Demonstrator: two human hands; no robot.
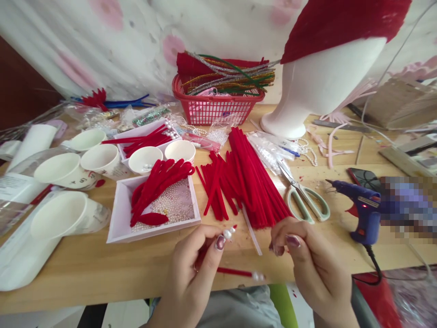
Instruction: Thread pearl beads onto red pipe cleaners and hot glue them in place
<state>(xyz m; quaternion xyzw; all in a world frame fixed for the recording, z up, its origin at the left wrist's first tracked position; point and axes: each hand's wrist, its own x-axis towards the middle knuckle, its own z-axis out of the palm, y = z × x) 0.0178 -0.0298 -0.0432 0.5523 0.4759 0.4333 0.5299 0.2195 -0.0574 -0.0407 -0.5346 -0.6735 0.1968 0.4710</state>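
My left hand (194, 269) is closed in a pinch on a beaded pipe cleaner, whose white pearl beads (228, 233) and short red tip stick out past the thumb. Below, a second red stem (235, 272) with white beads on its end reaches out from the same hand; I cannot tell whether the fingers hold it. My right hand (307, 259) is curled, thumb against fingers, and whatever may be between them is hidden. Beyond the hands lie a bundle of long red pipe cleaners (257, 187) and shorter cut pieces (216, 187).
To the left stand a white box (153, 234) of small pearls with red loops and several paper cups (59, 216). Scissors (305, 196) and a blue glue gun (367, 205) are at right. Behind are a red basket (220, 109) and a white mannequin head (307, 86).
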